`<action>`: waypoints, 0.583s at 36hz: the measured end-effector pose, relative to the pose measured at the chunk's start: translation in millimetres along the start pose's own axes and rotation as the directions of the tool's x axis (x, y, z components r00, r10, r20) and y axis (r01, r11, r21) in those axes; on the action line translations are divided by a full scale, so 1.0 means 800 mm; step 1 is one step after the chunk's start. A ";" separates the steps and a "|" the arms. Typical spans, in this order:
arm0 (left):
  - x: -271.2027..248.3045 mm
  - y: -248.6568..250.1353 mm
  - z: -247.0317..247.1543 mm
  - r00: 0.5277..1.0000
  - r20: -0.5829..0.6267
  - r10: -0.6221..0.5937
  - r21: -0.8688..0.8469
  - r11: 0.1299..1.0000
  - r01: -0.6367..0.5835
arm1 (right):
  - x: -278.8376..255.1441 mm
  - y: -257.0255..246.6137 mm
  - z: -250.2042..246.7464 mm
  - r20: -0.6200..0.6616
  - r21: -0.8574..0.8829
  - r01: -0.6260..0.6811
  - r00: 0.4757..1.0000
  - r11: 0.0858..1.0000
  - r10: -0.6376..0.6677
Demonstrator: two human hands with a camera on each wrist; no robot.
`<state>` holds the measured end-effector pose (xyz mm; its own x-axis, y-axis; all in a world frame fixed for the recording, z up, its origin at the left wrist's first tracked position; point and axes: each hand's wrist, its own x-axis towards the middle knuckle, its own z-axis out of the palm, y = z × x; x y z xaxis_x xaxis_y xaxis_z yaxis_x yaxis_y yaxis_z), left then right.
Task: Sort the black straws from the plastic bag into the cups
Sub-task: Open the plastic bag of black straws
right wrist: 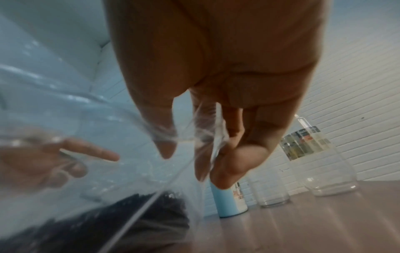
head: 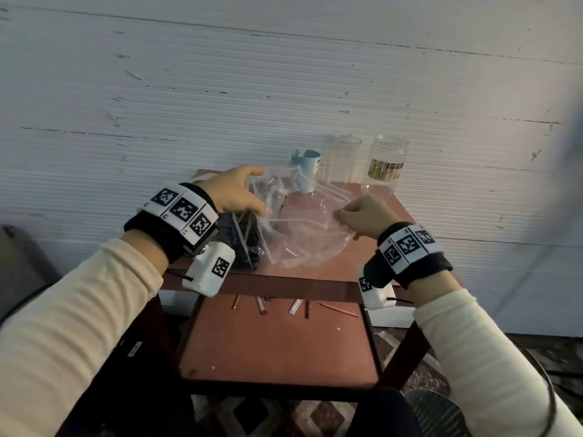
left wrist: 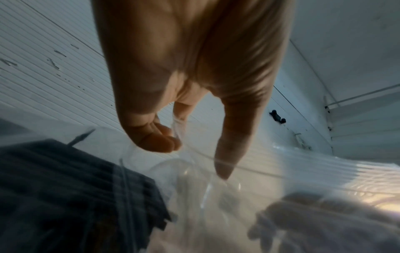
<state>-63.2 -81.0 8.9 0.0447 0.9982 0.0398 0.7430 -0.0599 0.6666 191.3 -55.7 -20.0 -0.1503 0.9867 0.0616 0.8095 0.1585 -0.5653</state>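
Both hands are pinching the plastic bag [head: 303,228] mouth apart: left hand [head: 235,192] and right hand [head: 367,217]. The black straws [head: 243,244] sit bunched in the bag by the tabletop's near-left corner, right under the left hand. Cups [head: 342,159] wait along the far edge.

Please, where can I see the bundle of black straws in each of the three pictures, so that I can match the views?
Head view: black straws lie inside the plastic bag, just below the left hand, left of centre.
Left wrist view: black straws fill the lower left, behind the bag's film.
Right wrist view: black straws sit at the bottom, left of centre, under the bag.
Shared landmark: the clear bag that both hands hold.
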 end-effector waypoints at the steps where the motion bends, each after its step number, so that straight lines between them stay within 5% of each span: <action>1: 0.002 -0.001 0.004 1.000 -0.015 -0.001 0.008 1.000 0.001 | 0.000 -0.002 0.003 -0.001 -0.033 0.014 1.000 0.999 -0.015; 8: 0.009 0.004 0.026 0.993 -0.111 -0.040 0.139 0.989 0.056 | 0.010 -0.021 0.026 0.315 -0.193 0.109 0.948 0.975 -0.044; 13: 0.016 0.002 0.034 0.998 -0.061 -0.028 0.339 0.940 0.047 | 0.022 -0.026 0.035 0.275 -0.068 0.137 0.955 0.988 -0.113; 16: 0.021 -0.007 0.035 0.999 0.002 -0.042 0.311 0.950 0.039 | 0.026 -0.032 0.037 0.267 -0.008 0.119 0.957 0.993 -0.113; 21: 0.029 -0.017 0.021 0.997 -0.070 0.039 0.243 0.970 -0.020 | 0.043 -0.039 0.049 0.209 0.074 0.036 0.977 0.997 -0.051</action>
<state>-61.1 -56.9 -11.9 0.0264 0.9927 0.1176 0.8819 -0.0785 0.4648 138.5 -28.4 -32.3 -0.3066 0.9482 -0.0830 0.7592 0.1910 -0.6222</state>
